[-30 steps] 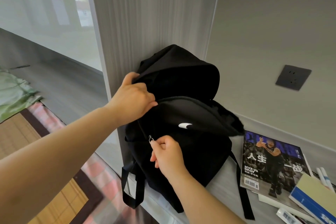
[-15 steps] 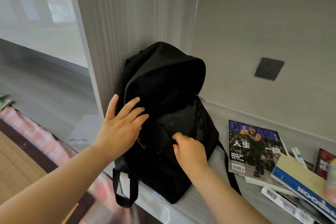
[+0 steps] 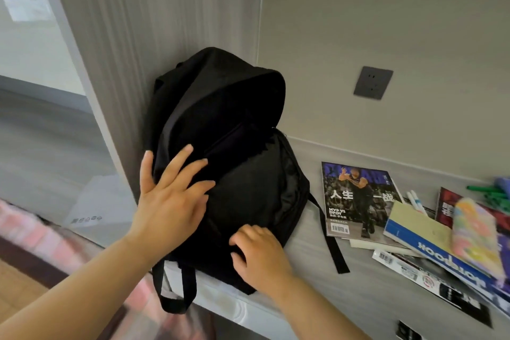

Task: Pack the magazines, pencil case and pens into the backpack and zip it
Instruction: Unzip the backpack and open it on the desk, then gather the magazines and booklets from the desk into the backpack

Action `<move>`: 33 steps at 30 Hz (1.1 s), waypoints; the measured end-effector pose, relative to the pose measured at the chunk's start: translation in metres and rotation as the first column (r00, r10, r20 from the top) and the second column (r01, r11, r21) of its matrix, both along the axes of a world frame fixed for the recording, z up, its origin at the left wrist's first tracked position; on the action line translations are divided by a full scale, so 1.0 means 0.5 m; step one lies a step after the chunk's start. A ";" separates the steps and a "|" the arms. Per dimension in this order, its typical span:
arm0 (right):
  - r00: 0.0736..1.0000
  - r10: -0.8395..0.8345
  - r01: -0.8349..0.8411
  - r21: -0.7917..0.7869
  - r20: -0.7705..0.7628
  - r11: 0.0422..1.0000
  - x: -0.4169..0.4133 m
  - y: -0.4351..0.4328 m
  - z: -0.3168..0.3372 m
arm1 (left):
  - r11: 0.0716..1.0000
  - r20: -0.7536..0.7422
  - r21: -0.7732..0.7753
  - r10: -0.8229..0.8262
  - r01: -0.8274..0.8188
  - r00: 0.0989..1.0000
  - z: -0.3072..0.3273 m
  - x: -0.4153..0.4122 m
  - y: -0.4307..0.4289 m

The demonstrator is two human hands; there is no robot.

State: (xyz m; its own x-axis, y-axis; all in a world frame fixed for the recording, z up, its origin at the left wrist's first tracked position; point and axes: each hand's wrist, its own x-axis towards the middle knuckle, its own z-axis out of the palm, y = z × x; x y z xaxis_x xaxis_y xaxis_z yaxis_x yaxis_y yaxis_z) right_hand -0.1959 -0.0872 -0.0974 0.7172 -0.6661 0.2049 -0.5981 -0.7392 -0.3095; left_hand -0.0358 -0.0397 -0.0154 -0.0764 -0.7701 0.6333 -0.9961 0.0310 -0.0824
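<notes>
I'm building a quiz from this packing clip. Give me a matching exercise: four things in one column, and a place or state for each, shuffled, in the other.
Things:
1. backpack
2. left hand
3. basketball magazine
4. pencil case

Places or states:
A. lies flat, cover up, just right of the bag
B. stands against the wall, top open
C. rests on top of the notebook, pastel coloured
D. spread flat on the bag's front, holding nothing

Pairs: 1-B, 2-D, 3-A, 4-C
</notes>
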 end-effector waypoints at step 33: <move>0.835 -0.415 0.507 0.214 -0.362 0.835 -0.656 -0.402 -0.075 | 0.642 -0.570 0.731 0.388 0.232 0.724 -0.259 -0.542 -0.364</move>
State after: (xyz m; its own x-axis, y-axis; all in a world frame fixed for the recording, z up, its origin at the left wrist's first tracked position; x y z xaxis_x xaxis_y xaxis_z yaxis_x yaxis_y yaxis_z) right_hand -0.5239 -0.2884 -0.1350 0.3048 -0.9276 -0.2161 -0.9404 -0.2571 -0.2225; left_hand -0.3070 -0.2216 -0.1449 0.1773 -0.9429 -0.2819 -0.7679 -0.3117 0.5596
